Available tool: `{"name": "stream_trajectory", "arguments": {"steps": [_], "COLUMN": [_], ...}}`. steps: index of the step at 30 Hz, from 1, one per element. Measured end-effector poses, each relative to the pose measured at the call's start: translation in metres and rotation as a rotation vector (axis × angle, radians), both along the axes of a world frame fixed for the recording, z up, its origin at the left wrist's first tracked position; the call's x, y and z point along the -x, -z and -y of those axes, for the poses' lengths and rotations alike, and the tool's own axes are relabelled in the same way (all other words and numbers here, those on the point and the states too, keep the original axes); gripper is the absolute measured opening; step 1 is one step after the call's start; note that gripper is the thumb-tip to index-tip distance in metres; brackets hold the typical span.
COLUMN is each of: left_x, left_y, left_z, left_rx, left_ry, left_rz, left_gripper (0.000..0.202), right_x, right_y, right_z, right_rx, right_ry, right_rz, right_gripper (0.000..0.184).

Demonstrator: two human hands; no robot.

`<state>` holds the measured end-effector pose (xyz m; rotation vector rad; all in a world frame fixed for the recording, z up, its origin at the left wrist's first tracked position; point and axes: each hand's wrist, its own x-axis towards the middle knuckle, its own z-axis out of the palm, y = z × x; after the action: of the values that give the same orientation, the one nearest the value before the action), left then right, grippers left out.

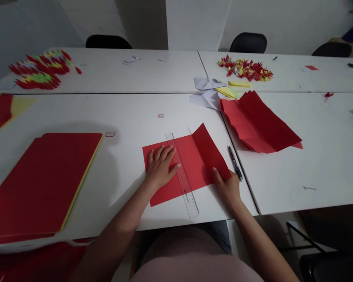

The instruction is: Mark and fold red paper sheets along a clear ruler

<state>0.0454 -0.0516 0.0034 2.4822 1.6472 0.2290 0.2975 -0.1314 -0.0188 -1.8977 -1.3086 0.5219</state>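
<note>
A sheet of red paper (194,160) lies in front of me, its right part raised along a crease. A clear ruler (186,184) lies across the sheet, sticking out past its near and far edges. My left hand (161,166) rests with spread fingers on the sheet's left part and on the ruler's edge. My right hand (228,187) pinches the sheet's near right corner, thumb on top and the other fingers hidden underneath. Just right of the sheet is a dark pen (234,162).
At left lies a big stack of red paper (53,172) with yellow showing at its edge. Creased red sheets (259,123) lie at right, near white folded papers (207,92). Piles of small folded paper pieces (244,68) sit farther back. Black chairs (248,42) stand behind the tables.
</note>
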Motion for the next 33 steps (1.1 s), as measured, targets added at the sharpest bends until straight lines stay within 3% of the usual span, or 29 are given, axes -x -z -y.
{"name": "stream_trajectory", "arguments": {"steps": [33], "left_x": [-0.0005], "left_y": [-0.0013], "left_z": [-0.0001], "left_rx": [0.013], "left_ry": [0.002], "left_rz": [0.017], "left_gripper": [0.058], "right_x": [-0.0003], "right_y": [-0.0004], "right_z": [-0.0008], "right_rx": [-0.024], "right_ry": [-0.011], "right_rz": [0.013], "right_gripper": [0.050]}}
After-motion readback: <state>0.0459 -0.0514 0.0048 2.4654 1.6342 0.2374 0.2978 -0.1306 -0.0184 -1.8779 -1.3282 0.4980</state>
